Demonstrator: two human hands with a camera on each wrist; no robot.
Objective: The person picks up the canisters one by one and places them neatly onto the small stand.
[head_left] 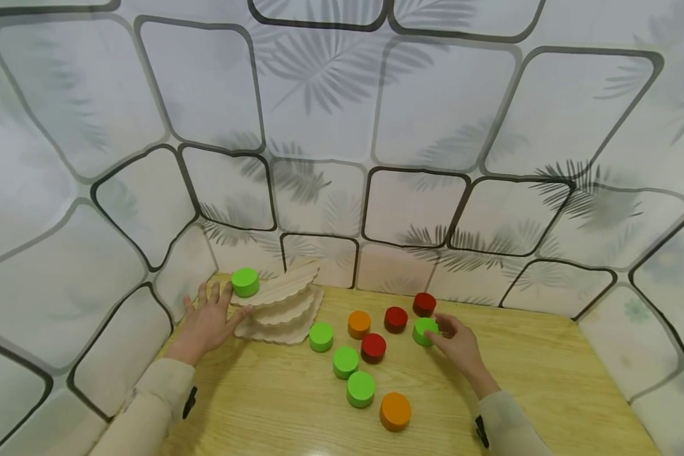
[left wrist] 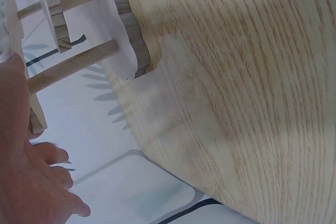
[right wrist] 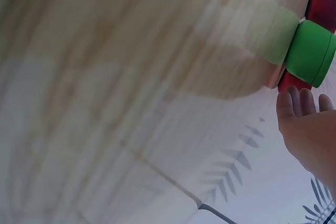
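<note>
In the head view my left hand point(head_left: 208, 320) lies spread at the left side of a wooden tiered stand point(head_left: 291, 313) with scalloped edges. Its thumb touches the top tier, and a green round block point(head_left: 245, 282) sits there beside the fingers. The left wrist view shows the stand's posts point(left wrist: 73, 66) and my left hand point(left wrist: 37, 182) against the upper board. Over on the right, my right hand point(head_left: 458, 345) reaches to another green block point(head_left: 424, 330), thumb overlapping its near side. In the right wrist view, its straight fingers point(right wrist: 294, 103) are beside that green block point(right wrist: 310, 53).
Red blocks point(head_left: 396, 320), orange blocks point(head_left: 396, 411) and more green blocks point(head_left: 361, 389) stand on the wooden table point(head_left: 279, 399) between the hands. A patterned cloth wall point(head_left: 325, 202) borders the table at the back and sides. One red block point(head_left: 424, 304) is just behind the right hand's green block.
</note>
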